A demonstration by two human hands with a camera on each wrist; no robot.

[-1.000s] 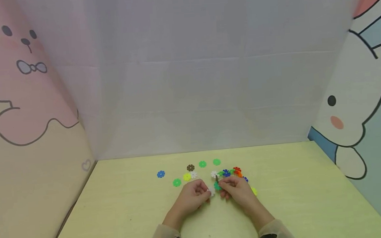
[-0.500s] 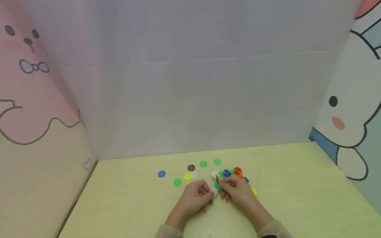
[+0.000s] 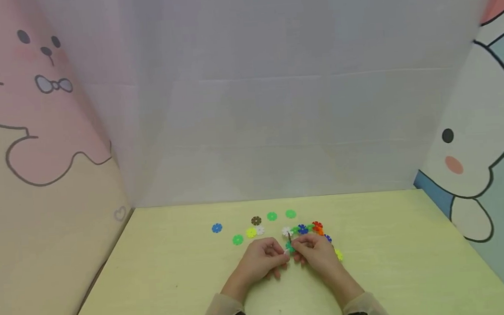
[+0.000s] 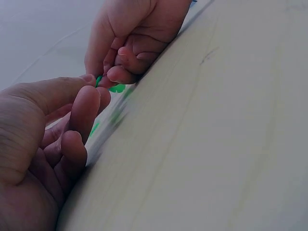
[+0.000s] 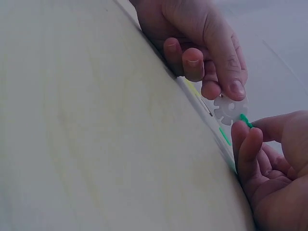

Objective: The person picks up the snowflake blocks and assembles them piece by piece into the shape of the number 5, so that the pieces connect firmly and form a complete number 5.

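My left hand (image 3: 264, 259) pinches a white notched snowflake disc (image 5: 226, 111) between thumb and forefinger. Opposite it, my right hand (image 3: 317, 253) pinches a green snowflake disc (image 5: 246, 121), seen edge-on in the right wrist view. At their edges the two discs meet; whether the notches are interlocked I cannot tell. From the green disc a curved chain runs on, through a brown disc (image 3: 289, 238), a white disc (image 3: 287, 231), a dark blue disc (image 3: 302, 229), a red disc (image 3: 317, 225) and others. Part of this chain is hidden behind my right hand, where a yellow disc (image 3: 339, 255) peeks out.
Loose discs lie behind and left of my hands: a blue disc (image 3: 217, 228), a brown disc (image 3: 256, 221), a yellow disc (image 3: 251, 232) beside a white disc (image 3: 260, 229), and several green ones. The pale tabletop (image 3: 163, 269) ends at a white back curtain (image 3: 241, 129).
My left hand has moved right, bringing its white disc against the green disc and turning it more edge-on to the head view. The right hand keeps its grip and has barely moved.
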